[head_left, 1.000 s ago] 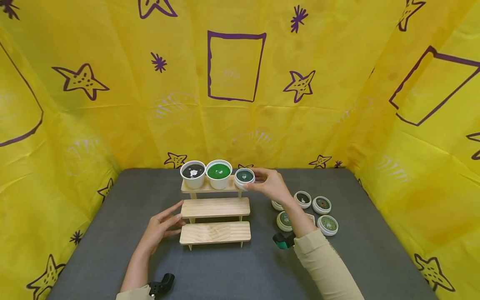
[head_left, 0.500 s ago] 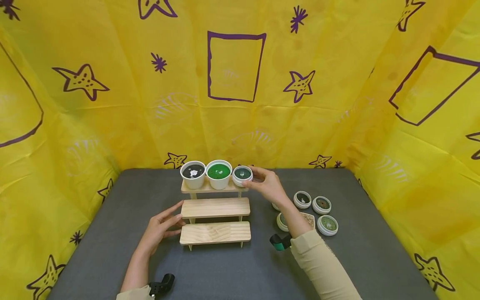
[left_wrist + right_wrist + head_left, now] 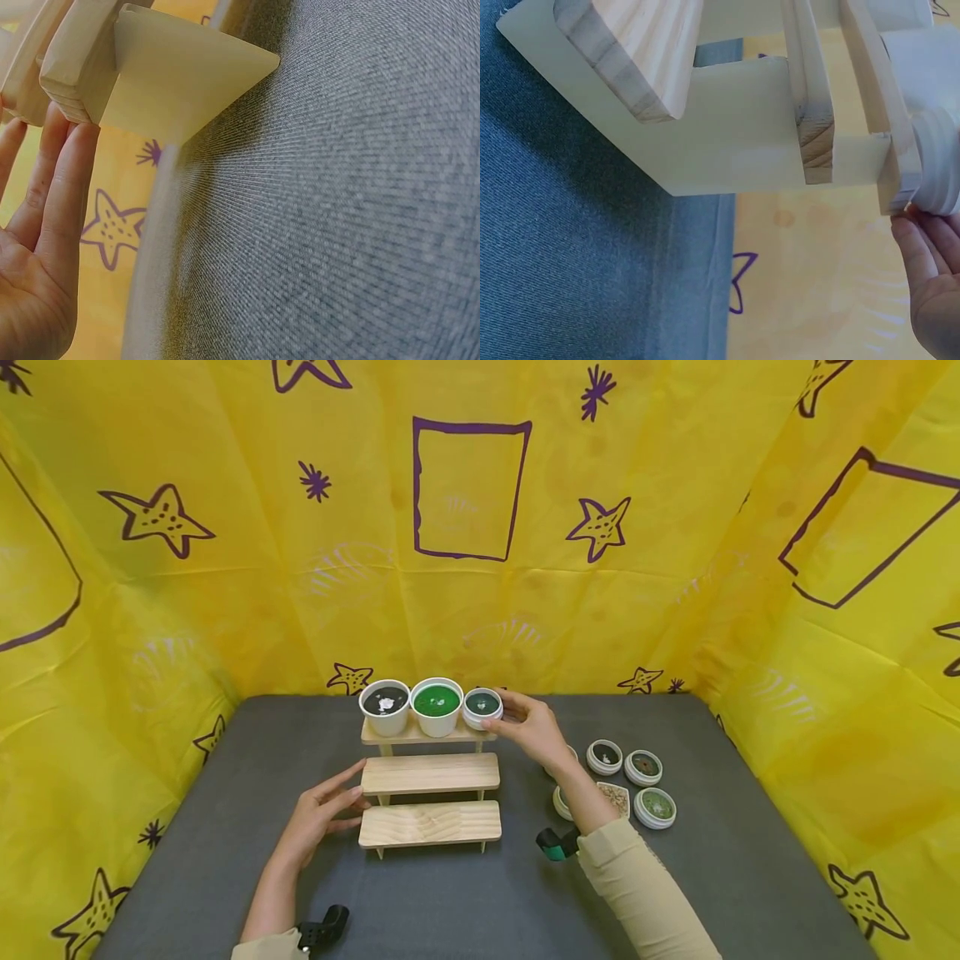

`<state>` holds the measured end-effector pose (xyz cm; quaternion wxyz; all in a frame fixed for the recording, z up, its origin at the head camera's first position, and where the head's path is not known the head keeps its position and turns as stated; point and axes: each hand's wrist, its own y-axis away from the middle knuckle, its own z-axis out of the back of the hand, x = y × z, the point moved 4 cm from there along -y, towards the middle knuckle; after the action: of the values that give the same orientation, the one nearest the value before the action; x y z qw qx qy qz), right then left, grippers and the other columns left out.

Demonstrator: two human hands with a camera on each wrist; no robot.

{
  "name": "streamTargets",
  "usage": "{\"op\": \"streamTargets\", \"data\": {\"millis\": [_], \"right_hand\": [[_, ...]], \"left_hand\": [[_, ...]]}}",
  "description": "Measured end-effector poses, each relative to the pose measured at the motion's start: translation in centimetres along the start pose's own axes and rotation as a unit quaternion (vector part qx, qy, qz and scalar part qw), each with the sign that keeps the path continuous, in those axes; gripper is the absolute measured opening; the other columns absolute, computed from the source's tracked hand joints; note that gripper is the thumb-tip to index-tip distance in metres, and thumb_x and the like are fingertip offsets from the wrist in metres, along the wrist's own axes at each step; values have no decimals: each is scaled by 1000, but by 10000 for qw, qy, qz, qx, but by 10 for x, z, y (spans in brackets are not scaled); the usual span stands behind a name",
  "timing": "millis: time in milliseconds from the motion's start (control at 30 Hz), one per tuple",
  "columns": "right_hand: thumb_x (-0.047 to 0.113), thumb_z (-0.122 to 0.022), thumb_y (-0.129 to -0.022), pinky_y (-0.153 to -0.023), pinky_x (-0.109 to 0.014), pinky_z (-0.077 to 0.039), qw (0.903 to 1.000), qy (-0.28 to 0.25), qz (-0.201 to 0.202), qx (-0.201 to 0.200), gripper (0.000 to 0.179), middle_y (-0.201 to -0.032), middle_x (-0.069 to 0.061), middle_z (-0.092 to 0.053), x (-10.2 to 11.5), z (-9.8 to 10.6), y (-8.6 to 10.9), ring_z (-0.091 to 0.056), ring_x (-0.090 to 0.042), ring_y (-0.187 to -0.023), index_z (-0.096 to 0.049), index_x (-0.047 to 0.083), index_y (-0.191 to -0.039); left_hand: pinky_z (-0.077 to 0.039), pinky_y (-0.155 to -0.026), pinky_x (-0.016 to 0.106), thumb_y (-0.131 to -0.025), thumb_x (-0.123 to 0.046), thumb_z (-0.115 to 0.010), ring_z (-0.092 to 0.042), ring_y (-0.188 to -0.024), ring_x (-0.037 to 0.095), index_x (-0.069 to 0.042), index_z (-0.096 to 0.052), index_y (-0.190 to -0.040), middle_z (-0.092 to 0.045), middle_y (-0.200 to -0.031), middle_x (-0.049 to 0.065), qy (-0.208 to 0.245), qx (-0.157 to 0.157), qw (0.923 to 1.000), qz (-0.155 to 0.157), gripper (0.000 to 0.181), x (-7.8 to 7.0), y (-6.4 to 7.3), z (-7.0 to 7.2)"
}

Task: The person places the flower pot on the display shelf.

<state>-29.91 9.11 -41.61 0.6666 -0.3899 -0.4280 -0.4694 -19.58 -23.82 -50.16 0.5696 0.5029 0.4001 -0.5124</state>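
Yellow cloth [image 3: 465,618] with purple drawings walls in a grey table [image 3: 217,843]. Left of centre, a three-step wooden stand [image 3: 430,774]. Along its top shelf [image 3: 408,740] I log, going right: white cup with dark contents [image 3: 386,722], white cup with green contents [image 3: 437,724], then the small jar [image 3: 482,703], dark teal inside, upright at the shelf's right end. It is just beside the green one; I can't tell whether they touch. The middle shelf [image 3: 457,777] and lower shelf [image 3: 430,827] step down in front. Further right I count five other jars [image 3: 604,758] around a pale tray of tan bits [image 3: 618,798]. The right forearm [image 3: 585,793] crosses before this group and partly blocks my sight of the two leftmost.

Left hand [image 3: 318,817]: beside the stand, fingers extended, tips against the left ends of the middle and lower shelves, nothing grasped; my left wrist feed agrees. Black strap [image 3: 324,930] at that wrist.

Right hand [image 3: 534,727]: reaching in from the right, pinching the small jar, thumb on the near side. My right wrist feed puts the fingertips low on it, by the shelf end. Beige sleeve [image 3: 641,889] behind.
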Motion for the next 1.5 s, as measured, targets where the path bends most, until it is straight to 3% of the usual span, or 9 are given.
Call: {"op": "streamTargets", "data": {"millis": [467, 800, 1300, 1500], "right_hand": [[22, -81, -82, -101, -40, -55, 10000, -15, 55, 26, 64, -139, -14, -61, -2, -2, 0, -62, -31, -125, -56, 10, -140], [18, -80, -83, -108, -36, -49, 9983, -477, 124, 303, 72, -148, -13, -52, -2, 4, 9, -55, -29, -134, -48, 7, -146], [29, -77, -87, -113, -37, -45, 9998, -195, -16, 101, 67, -149, -12, -51, -18, 55, 47, -50, -30, -139, -48, 16, -146], [26, -75, -88, -105, -22, -49, 9995, -236, -148, -133, 65, -150, -12, -51, -30, 84, 64, -49, -29, -139, -48, 15, -146]], "left_hand": [[-62, -80, 33, -98, -31, -61, -68, -88, 5, -18, -42, -151, -68, -87, -7, -26, -59, 10000, 32, 58, -1, 1, 0], [-62, -80, 32, -99, -32, -60, -67, -89, 4, -19, -42, -151, -69, -91, -4, -43, -67, 10000, 18, 57, -1, 2, 0], [-62, -79, 33, -99, -30, -60, -68, -88, 4, -17, -43, -151, -69, -90, -3, -39, -78, 10000, -42, 57, -1, 1, -1], [-62, -80, 33, -99, -31, -60, -68, -88, 5, -17, -42, -151, -69, -90, -3, -30, -52, 10000, -25, 57, -1, 1, 0]]}}
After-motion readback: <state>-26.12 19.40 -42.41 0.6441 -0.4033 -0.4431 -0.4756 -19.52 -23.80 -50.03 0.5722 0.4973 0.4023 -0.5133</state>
